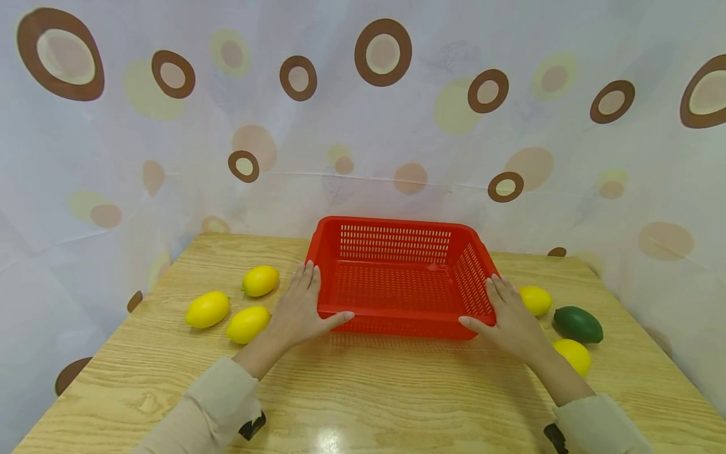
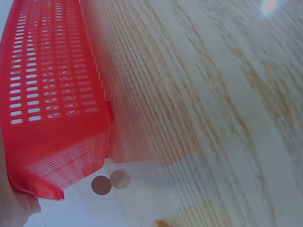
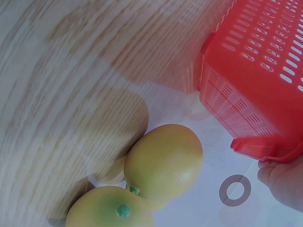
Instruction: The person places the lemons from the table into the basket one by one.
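Observation:
A red plastic basket (image 1: 397, 323) with slotted walls stands upright on the wooden table, and no items show inside it. At its left front corner, my left hand (image 1: 296, 312) rests with fingers straight along the side rim and thumb stretched over the front rim. Mirroring it, my right hand (image 1: 513, 321) touches the right side rim, its thumb on the front rim. Fingertips of the left hand (image 2: 16, 205) show beside the rim in the left wrist view. Part of the right hand (image 3: 284, 182) meets the rim in the right wrist view.
Left of the basket lie three yellow lemons (image 1: 207, 309). On the right are a lemon (image 1: 535, 301), another lemon (image 1: 573, 357) and a dark green fruit (image 1: 578, 325), partly near my right forearm. A patterned curtain (image 1: 363, 126) hangs behind the table (image 1: 397, 403).

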Tool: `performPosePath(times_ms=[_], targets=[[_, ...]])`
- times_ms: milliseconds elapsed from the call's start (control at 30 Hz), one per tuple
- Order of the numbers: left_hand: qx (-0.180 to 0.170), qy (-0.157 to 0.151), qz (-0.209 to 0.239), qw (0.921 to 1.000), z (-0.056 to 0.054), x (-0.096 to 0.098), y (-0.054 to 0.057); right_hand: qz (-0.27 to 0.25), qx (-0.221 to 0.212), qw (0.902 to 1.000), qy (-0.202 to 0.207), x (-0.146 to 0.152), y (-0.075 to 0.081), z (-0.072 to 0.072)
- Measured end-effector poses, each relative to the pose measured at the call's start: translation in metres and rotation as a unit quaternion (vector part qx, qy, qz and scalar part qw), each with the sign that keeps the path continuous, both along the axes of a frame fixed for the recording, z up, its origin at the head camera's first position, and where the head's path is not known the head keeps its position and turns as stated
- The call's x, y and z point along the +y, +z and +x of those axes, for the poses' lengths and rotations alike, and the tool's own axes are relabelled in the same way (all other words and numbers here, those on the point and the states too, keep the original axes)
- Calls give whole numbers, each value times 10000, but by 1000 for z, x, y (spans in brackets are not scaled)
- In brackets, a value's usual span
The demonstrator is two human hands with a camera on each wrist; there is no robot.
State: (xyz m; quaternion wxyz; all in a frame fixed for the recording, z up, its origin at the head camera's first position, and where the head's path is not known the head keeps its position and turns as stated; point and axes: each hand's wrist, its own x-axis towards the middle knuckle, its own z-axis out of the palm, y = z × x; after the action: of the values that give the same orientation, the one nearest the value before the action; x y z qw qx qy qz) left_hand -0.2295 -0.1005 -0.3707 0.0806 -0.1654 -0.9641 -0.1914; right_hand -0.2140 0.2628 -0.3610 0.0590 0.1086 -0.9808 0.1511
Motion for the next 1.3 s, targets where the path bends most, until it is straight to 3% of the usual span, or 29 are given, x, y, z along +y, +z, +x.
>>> performPosePath(times_ms=[1300], targets=[[51, 11, 36, 10000, 3, 0, -4, -1, 120, 9999, 35, -1, -2, 4]])
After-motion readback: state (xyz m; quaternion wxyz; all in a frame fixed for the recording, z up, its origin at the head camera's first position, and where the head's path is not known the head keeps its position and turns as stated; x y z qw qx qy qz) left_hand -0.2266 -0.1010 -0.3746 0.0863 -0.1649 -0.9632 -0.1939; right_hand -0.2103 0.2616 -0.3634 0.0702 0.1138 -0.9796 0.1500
